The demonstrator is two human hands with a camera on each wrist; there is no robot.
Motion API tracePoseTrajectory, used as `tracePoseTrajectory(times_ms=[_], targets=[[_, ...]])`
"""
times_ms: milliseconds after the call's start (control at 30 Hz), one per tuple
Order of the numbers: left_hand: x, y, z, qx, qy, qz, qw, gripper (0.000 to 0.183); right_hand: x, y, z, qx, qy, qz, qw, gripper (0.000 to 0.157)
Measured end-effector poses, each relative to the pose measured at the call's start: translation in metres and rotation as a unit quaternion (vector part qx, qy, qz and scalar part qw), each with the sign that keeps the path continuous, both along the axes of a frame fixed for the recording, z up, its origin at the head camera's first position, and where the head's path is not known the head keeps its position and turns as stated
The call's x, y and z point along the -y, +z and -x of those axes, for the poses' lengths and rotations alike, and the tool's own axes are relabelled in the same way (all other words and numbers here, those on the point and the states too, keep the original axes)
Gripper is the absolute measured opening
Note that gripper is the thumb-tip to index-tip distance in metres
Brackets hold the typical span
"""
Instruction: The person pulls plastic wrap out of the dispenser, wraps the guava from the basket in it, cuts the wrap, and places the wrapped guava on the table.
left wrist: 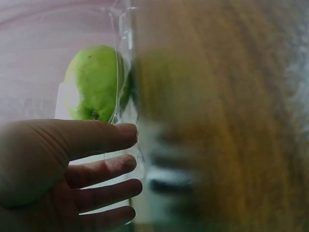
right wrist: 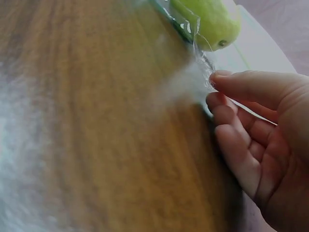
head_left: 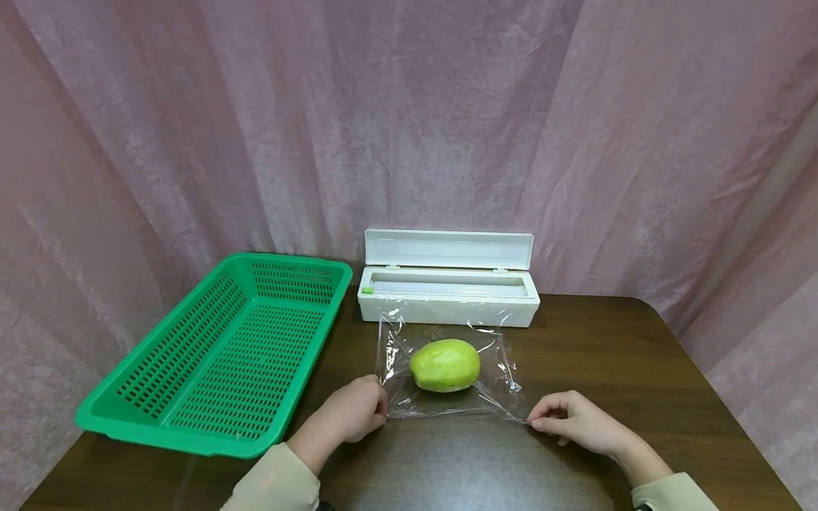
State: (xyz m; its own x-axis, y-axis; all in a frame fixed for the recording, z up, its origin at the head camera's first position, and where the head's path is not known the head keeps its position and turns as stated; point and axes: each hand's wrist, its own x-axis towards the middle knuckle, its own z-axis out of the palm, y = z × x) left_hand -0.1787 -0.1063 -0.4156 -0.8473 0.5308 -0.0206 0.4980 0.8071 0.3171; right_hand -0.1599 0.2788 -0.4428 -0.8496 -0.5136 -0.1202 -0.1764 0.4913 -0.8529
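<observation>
A yellow-green oval fruit that looks like a papaya [head_left: 445, 365] lies on a spread sheet of clear plastic wrap [head_left: 409, 407] on the table. My left hand [head_left: 358, 410] is at the near left corner of the wrap. In the left wrist view, that hand's thumb [left wrist: 104, 135] and fingers reach the wrap's edge, fairly straight and apart. At the near right corner, my right hand [head_left: 580, 424] pinches the wrap between thumb and forefinger. The right wrist view shows the gathered corner at the tip of the right thumb [right wrist: 241, 82], the other fingers curled loosely.
A white wrap dispenser [head_left: 447, 312] with its lid raised stands behind the fruit, a roll inside and a small green piece on its left end. To the left is a green perforated basket [head_left: 341, 284]. Pink curtains [head_left: 447, 106] hang behind the brown wooden table [head_left: 594, 341].
</observation>
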Motion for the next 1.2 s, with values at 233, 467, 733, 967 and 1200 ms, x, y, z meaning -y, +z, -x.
tracePoseTrajectory(times_ms=[233, 467, 733, 967, 1200], targets=[[0.005, 0.009, 0.003, -0.012, 0.010, -0.035, 0.9993, 0.011, -0.004, 0.009, 0.002, 0.002, -0.009, 0.023, 1.000, 0.020], [0.004, 0.012, 0.002, -0.051, 0.068, -0.059, 0.9946, 0.007, -0.005, 0.020, 0.006, -0.035, -0.044, 0.023, 0.998, 0.022], [0.002, 0.009, 0.006, -0.071, 0.135, -0.086, 0.9846, 0.007, 0.007, 0.021, 0.019, -0.144, -0.132, 0.011, 0.981, 0.022], [0.003, 0.009, 0.008, -0.069, 0.148, -0.085, 0.9830, 0.007, 0.056, 0.030, 0.019, -0.352, -0.150, -0.112, 0.917, 0.053], [0.003, 0.008, 0.009, -0.066, 0.152, -0.087, 0.9823, 0.008, 0.111, 0.028, 0.022, -0.406, -0.021, -0.222, 0.886, 0.111]])
